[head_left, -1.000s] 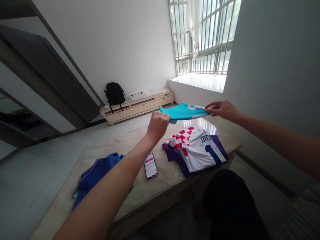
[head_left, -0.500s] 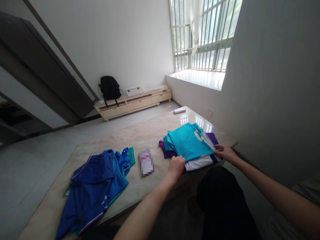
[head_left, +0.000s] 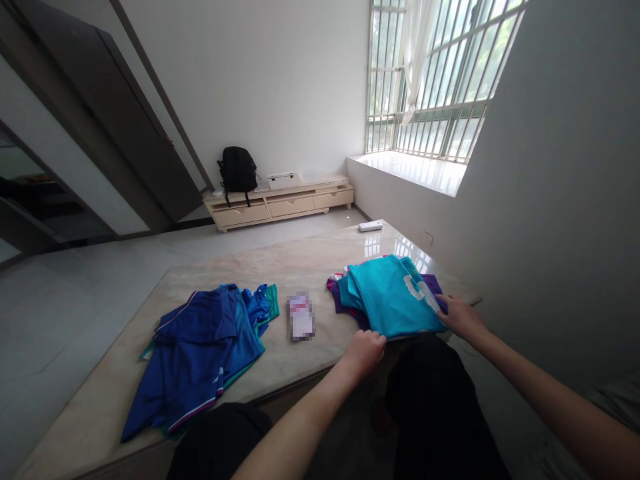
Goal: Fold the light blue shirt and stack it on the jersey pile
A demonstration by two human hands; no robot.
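A folded turquoise shirt (head_left: 387, 297) with a white print lies on top of a pile of clothes, its near edge at the table's front edge. My left hand (head_left: 367, 352) is closed on the shirt's near left corner. At the right side, my right hand (head_left: 461, 317) pinches the shirt's edge near the white print, fingertips partly hidden by the fabric. Purple cloth (head_left: 345, 299) shows from under the shirt on both sides. The lower layers at the front are mostly covered.
A loose heap of blue and navy shirts (head_left: 200, 353) lies on the left of the marble table (head_left: 280, 267). Between the heaps is a blurred, pale rectangular item (head_left: 301, 317). A white object (head_left: 371, 227) rests at the far corner. A black backpack (head_left: 238, 170) sits on a low cabinet (head_left: 290, 205).
Both hands have drawn the turquoise shirt's near edge toward me, so it now covers the white and dark cloth that showed beneath. The view has shifted slightly.
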